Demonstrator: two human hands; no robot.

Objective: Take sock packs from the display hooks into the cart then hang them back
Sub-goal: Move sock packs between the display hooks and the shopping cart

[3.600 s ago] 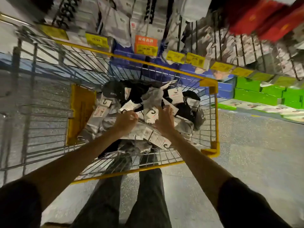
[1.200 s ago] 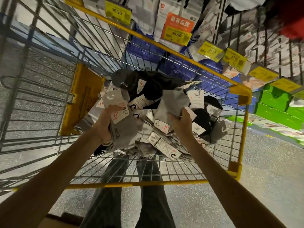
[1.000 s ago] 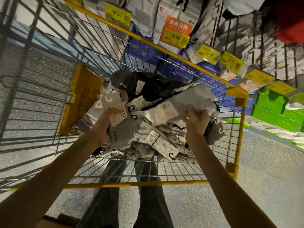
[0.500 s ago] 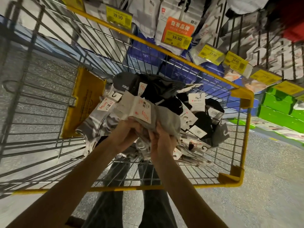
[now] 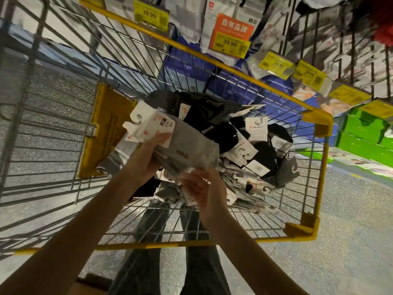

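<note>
Though cut off at its left side, only one cart point(image 5: 315, 121): wire walls, yellow rim, filling most of the view. Beyond the cart's far rim, one display rack point(image 5: 319, 39) hung with white and grey packs, blurred toward the right. Under the cart, two legs point(image 5: 138, 273) in dark trousers, partly screened by the wire floor. Right of the cart, green boxes point(image 5: 365, 130), number unclear. Inside the cart, one heap point(image 5: 261, 158) of black, grey and white sock packs, too tangled to count. At the cart's left end, one yellow panel point(image 5: 104, 133), print unreadable.

Above the heap, one grey pack point(image 5: 191, 145), its white card point(image 5: 148, 128) pointing toward the cart's left end. Two hands, both on it: left hand point(image 5: 146, 158) wrapped round the pack just behind the card, thumb on the card; right hand point(image 5: 204, 188) closed on the pack's near end, fingers blurred. Above the cart's far rim, six price tags point(image 5: 150, 15) countable, four readable: two at 39.90, two at 14.90.

Against half a second ago: pack raised higher, card end swung out toward the cart's left end; hands spread apart along the pack instead of bunched together beneath it; heap unmoved.

Hidden or unclear: pack's underside, left fingertips, most print on the card.
</note>
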